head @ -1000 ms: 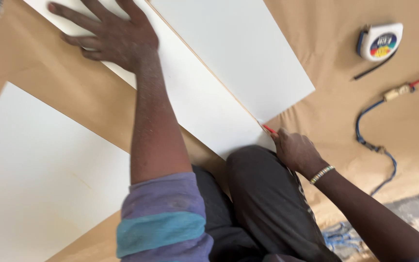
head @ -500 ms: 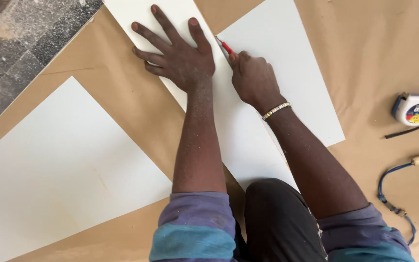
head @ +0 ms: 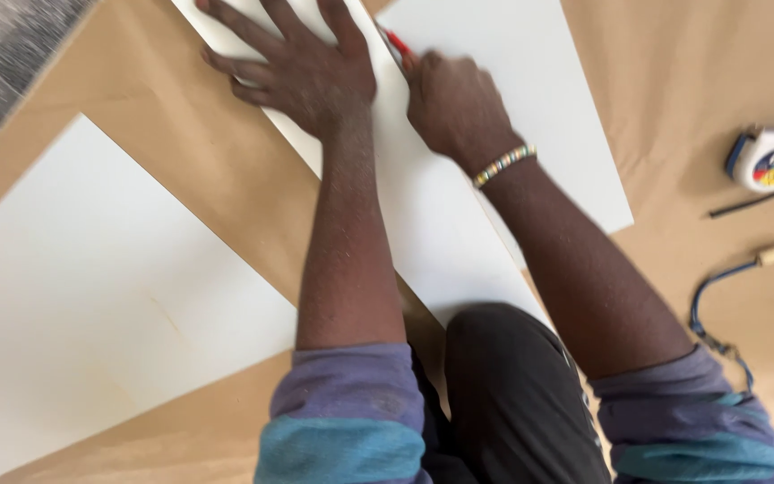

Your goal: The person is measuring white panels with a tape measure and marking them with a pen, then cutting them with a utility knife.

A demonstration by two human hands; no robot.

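My left hand (head: 302, 67) lies flat with fingers spread on a long white strip of board (head: 423, 224), pressing it down. Just to its right, my right hand (head: 454, 108) is closed around a red-handled cutter (head: 396, 45), whose tip sits at the seam between the strip and the wider white sheet (head: 530, 90). A beaded bracelet circles my right wrist. My knee in dark trousers (head: 512, 394) rests on the near end of the strip.
A large white sheet (head: 91, 305) lies at the left on brown paper covering (head: 208, 161). At the right sit a tape measure (head: 772, 161), a dark pencil (head: 750, 204) and a blue cord (head: 718, 305). Grey floor shows top left.
My right hand has travelled with the cutter from the near end of the seam up to the far end beside my left hand. The view has shifted with it.
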